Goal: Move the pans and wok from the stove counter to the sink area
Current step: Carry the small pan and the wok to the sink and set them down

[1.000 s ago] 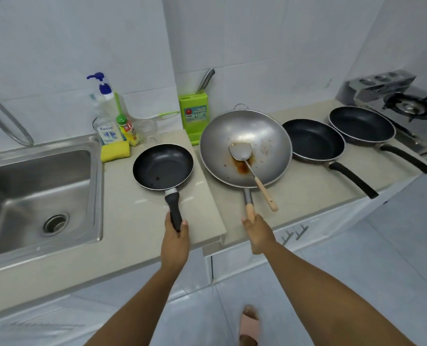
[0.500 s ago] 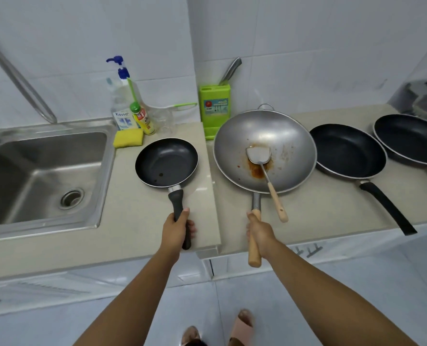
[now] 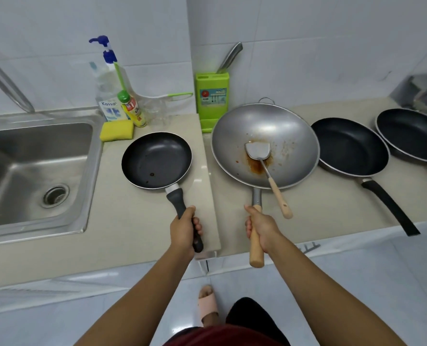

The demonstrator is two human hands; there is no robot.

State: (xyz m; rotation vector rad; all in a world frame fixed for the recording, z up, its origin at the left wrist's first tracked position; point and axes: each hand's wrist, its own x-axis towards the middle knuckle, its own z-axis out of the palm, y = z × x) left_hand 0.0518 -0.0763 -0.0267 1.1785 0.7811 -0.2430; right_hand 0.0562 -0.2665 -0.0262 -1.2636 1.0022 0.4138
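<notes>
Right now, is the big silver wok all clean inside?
No, the wok has a brownish-orange sauce stain at its bottom, and a metal spatula with a wooden handle lies in it.

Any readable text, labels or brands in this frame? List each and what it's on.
"Kasso": label of the clear pump bottle behind the sponge.
Small yellow bottle: red and white label print, too blurred to read.
Green knife block: sticker with a red badge and pictured utensils, text too small to read.
Nothing readable on the pans, the wok or the sink.
</notes>
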